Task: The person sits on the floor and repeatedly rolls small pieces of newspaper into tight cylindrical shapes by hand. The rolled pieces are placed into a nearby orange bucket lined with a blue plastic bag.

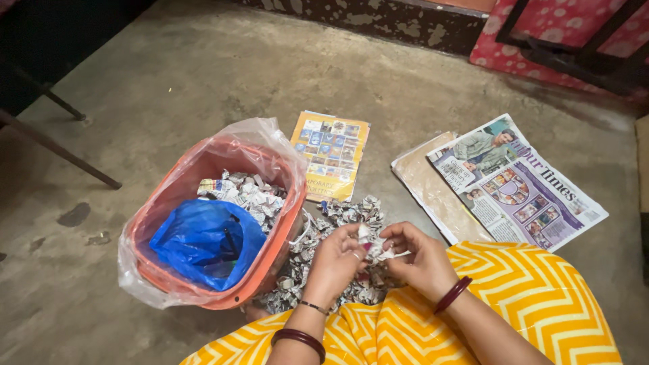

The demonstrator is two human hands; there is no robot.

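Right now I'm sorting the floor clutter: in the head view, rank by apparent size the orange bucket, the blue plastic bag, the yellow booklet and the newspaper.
1. Orange bucket
2. Newspaper, close behind
3. Blue plastic bag and yellow booklet: too alike to rank.

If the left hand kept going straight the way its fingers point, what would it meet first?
Most likely the folded paper piece pinched between both hands, then the right hand; the left hand points right and slightly up. Depth is hard to judge.

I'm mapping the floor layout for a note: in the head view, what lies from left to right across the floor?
Orange bucket lined with clear plastic, holding a blue bag → yellow picture booklet → newspaper stack.
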